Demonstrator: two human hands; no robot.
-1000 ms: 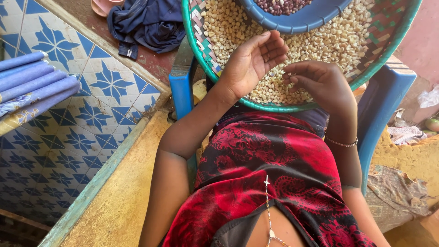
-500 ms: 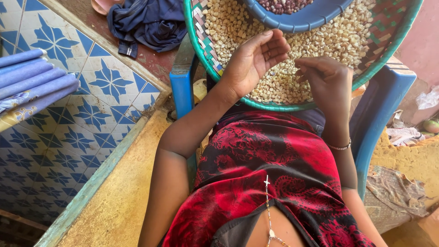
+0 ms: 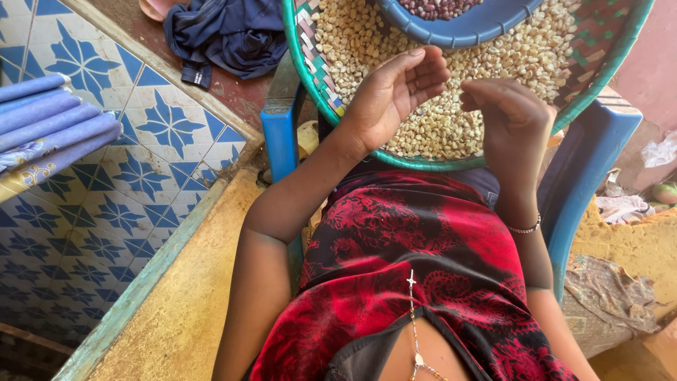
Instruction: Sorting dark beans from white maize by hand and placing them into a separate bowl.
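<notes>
Head view looks down at a woven basket [image 3: 321,77] with a green rim, full of pale corn kernels [image 3: 367,35], resting on my lap at the far side. My left hand [image 3: 391,95] lies palm up on the kernels near the basket's left edge, fingers loosely curled, its grip spread and holding nothing I can see. My right hand [image 3: 511,116] hovers just beside it, knuckles up, fingertips drawn together; whether they pinch a kernel I cannot tell. A blue bowl [image 3: 465,28] of dark beans [image 3: 437,7] sits on the corn farther away. Dark cloth [image 3: 229,32] lies far left.
</notes>
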